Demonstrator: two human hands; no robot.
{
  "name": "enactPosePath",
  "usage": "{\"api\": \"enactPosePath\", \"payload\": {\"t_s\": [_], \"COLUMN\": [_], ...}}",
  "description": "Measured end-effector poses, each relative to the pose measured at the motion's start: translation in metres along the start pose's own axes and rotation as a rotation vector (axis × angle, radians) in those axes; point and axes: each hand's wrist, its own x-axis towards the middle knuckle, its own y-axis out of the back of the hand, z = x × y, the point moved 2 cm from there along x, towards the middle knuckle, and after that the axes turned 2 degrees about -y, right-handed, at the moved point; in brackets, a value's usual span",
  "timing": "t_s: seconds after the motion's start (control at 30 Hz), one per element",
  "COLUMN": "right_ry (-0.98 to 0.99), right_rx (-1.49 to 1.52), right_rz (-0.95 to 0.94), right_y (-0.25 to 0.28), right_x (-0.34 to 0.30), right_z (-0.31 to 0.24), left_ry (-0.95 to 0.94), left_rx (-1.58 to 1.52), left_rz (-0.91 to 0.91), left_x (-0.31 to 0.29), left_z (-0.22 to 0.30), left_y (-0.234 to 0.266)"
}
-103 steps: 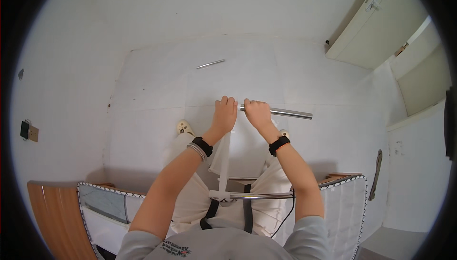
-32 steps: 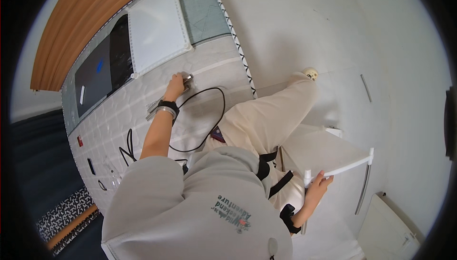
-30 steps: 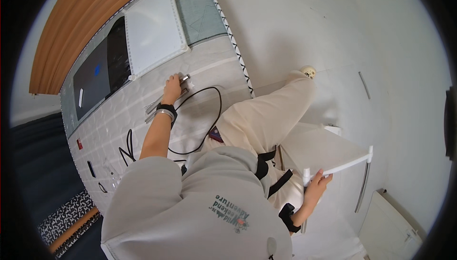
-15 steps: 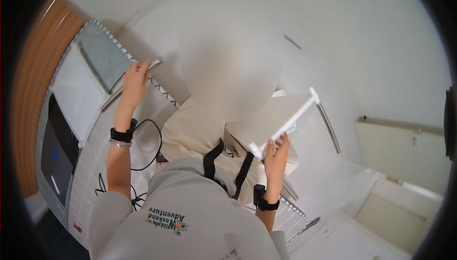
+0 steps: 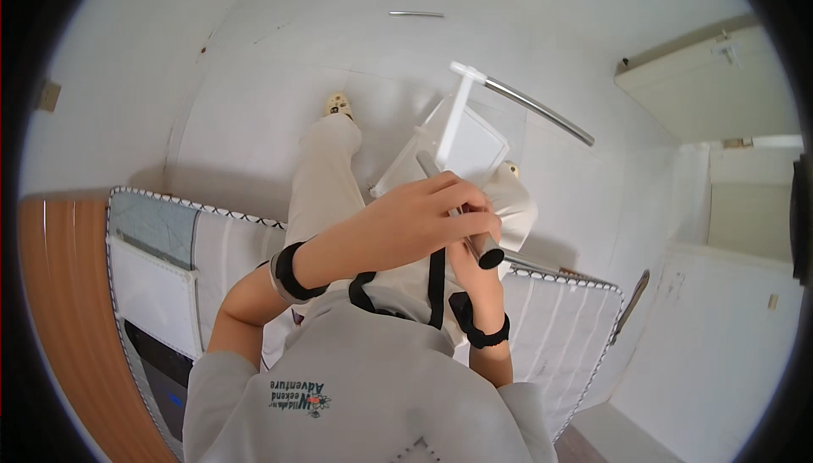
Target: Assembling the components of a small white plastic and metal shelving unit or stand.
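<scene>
Left hand [image 5: 457,213] had a metal tube [image 5: 481,245] gripped, axis slanting far-left to near-right, far end toward the white rack [image 5: 456,116]; right hand [image 5: 476,278] just under near end (hold hidden, couldn't tell)

Wide head-worn fisheye, facing down past grey shirt [image 5: 364,370]; left hand [image 5: 445,213] and right hand [image 5: 474,281] near, floor [image 5: 254,107] farther

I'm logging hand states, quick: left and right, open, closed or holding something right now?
Left hand: closed around a silver metal tube.
Right hand: partly hidden below the left; cannot tell.
</scene>
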Motion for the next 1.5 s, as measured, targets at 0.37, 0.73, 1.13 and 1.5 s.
{"api": "enactPosePath", "payload": {"t_s": [0.37, 0.73, 1.13, 1.5], "right_ry": [0.294, -0.697, -1.469, -0.893], "right_rx": [0.096, -0.376, -0.473, -0.188], "right_rz": [0.096, 0.992, 0.357, 0.586], "right_y": [0.014, 0.162, 0.063, 0.088], "right_x": [0.003, -0.117, -0.401, -0.230], "right_z": [0.000, 0.083, 0.266, 0.181], "left_ry": [-0.160, 0.361, 0.313, 0.888], "left_rx": [-0.127, 0.147, 0.303, 0.220], "left_rz": [-0.198, -0.059, -0.064, -0.297], "left_x": [0.012, 0.024, 0.027, 0.053], "left_z": [0.025, -0.072, -0.205, -0.223], "left_y": [-0.013, 0.004, -0.017, -0.051]}}
